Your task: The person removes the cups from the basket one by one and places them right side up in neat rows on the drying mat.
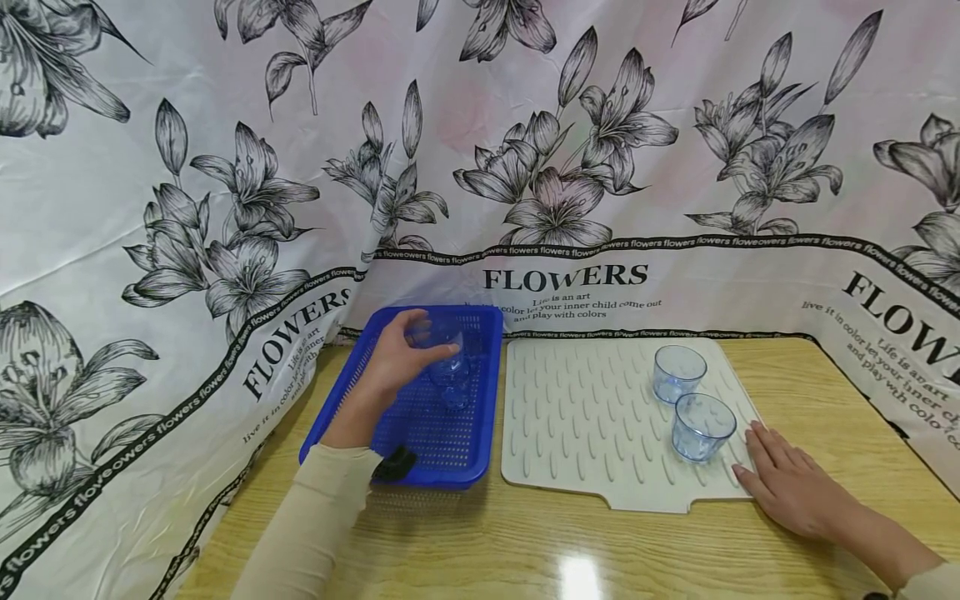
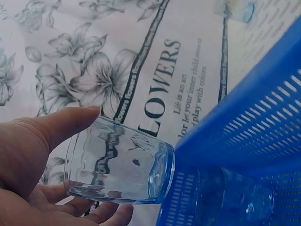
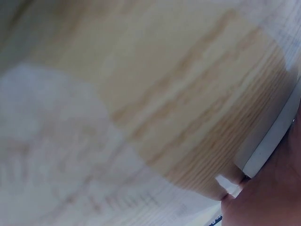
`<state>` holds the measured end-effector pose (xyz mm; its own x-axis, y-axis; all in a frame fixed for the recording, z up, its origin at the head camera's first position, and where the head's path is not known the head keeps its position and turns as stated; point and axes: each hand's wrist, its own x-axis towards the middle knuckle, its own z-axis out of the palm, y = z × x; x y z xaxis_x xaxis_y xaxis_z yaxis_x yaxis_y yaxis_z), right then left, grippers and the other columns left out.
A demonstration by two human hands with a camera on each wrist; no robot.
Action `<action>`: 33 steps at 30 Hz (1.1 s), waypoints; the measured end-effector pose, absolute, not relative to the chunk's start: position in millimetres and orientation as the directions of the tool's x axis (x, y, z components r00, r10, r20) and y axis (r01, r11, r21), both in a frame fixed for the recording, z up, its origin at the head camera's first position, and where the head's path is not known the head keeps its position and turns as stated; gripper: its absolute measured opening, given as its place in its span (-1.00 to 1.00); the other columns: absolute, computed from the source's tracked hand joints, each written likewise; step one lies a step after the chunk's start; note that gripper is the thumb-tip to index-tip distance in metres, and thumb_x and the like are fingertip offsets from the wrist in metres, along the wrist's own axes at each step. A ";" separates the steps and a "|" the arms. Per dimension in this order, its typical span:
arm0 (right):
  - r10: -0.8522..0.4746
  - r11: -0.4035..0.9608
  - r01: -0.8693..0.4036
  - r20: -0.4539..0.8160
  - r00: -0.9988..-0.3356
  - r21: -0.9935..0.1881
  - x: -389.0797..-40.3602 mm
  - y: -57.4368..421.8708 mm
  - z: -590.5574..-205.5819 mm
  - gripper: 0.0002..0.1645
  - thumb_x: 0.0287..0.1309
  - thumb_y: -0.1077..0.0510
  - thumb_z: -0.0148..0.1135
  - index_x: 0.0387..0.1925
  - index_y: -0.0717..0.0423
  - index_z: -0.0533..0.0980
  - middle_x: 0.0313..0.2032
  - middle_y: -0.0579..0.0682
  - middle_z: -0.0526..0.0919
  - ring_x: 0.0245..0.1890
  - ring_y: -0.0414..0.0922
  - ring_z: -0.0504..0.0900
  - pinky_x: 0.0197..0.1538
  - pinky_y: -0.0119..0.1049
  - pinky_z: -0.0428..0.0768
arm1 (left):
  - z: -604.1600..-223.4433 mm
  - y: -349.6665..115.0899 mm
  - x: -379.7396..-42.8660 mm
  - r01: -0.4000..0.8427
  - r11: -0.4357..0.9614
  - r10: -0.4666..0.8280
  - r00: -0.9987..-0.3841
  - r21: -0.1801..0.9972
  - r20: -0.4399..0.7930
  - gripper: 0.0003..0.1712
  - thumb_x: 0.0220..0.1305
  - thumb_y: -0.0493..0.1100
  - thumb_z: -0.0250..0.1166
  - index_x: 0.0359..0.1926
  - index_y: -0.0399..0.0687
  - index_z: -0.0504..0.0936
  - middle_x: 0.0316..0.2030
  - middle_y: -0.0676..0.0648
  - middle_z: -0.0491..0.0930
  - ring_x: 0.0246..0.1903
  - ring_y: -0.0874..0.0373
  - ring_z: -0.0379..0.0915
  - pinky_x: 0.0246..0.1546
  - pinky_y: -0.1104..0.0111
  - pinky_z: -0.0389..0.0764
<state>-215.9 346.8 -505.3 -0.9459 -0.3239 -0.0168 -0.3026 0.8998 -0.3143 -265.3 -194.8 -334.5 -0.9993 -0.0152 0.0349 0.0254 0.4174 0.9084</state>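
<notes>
My left hand [image 1: 397,348] is over the blue basket [image 1: 480,479], pinching a clear bluish glass [image 2: 120,160] between thumb and fingers. Lower down in the basket, another glass [image 2: 235,195] shows behind the first. At the right edge of the white drying mat [image 1: 585,417], my right hand [image 1: 798,483] rests with its fingers extended, fingertips at the mat's rim. Just left of those fingertips stands a blue glass [image 1: 703,433], with a second glass [image 1: 678,375] close behind it. In the right wrist view only part of the right hand [image 3: 268,202] shows beside the mat edge [image 3: 270,141].
Basket and mat stand side by side on a wooden table [image 1: 517,550]. A white curtain [image 1: 420,208] printed with flowers hangs behind and along both sides. The mat has raised ridges and a tab at its front.
</notes>
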 end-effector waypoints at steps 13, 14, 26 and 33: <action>-0.322 0.901 -0.302 -0.014 -0.947 -0.313 -215.6 345.5 -504.2 -0.11 0.63 -0.12 -0.19 0.48 0.62 -0.05 0.49 0.58 -0.10 0.49 0.53 -0.17 0.38 0.51 -0.09 | -328.0 -169.4 -270.3 0.040 0.393 0.018 -0.999 0.919 0.036 0.03 0.17 -0.09 0.56 0.55 -0.06 0.18 0.40 -0.13 0.34 0.39 -0.13 0.25 0.28 -0.04 0.47; -0.321 0.901 -0.299 -0.018 -0.947 -0.316 -215.9 345.6 -504.5 -0.10 0.63 -0.13 -0.19 0.48 0.62 -0.06 0.49 0.58 -0.10 0.49 0.52 -0.17 0.38 0.51 -0.10 | -327.8 -167.4 -270.8 0.043 0.395 0.020 -0.999 0.918 0.038 0.03 0.17 -0.09 0.56 0.55 -0.06 0.18 0.39 -0.13 0.35 0.39 -0.13 0.26 0.28 -0.04 0.47; -0.322 0.895 -0.294 -0.030 -0.946 -0.334 -217.6 348.8 -510.2 -0.06 0.62 -0.17 -0.19 0.49 0.61 -0.08 0.50 0.57 -0.15 0.50 0.51 -0.21 0.40 0.51 -0.19 | -327.2 -144.1 -273.7 0.061 0.400 0.047 -0.998 0.914 0.046 0.00 0.17 -0.08 0.56 0.53 -0.02 0.23 0.35 -0.12 0.39 0.35 -0.11 0.30 0.22 -0.03 0.52; -0.322 0.903 -0.298 -0.029 -0.946 -0.309 -218.0 348.3 -508.2 -0.08 0.62 -0.15 -0.19 0.48 0.62 -0.06 0.49 0.58 -0.11 0.49 0.52 -0.18 0.37 0.52 -0.09 | -327.1 -129.4 -275.5 0.067 0.394 0.074 -0.996 0.917 0.041 0.01 0.18 -0.07 0.56 0.55 -0.03 0.21 0.38 -0.11 0.37 0.36 -0.11 0.31 0.22 -0.03 0.53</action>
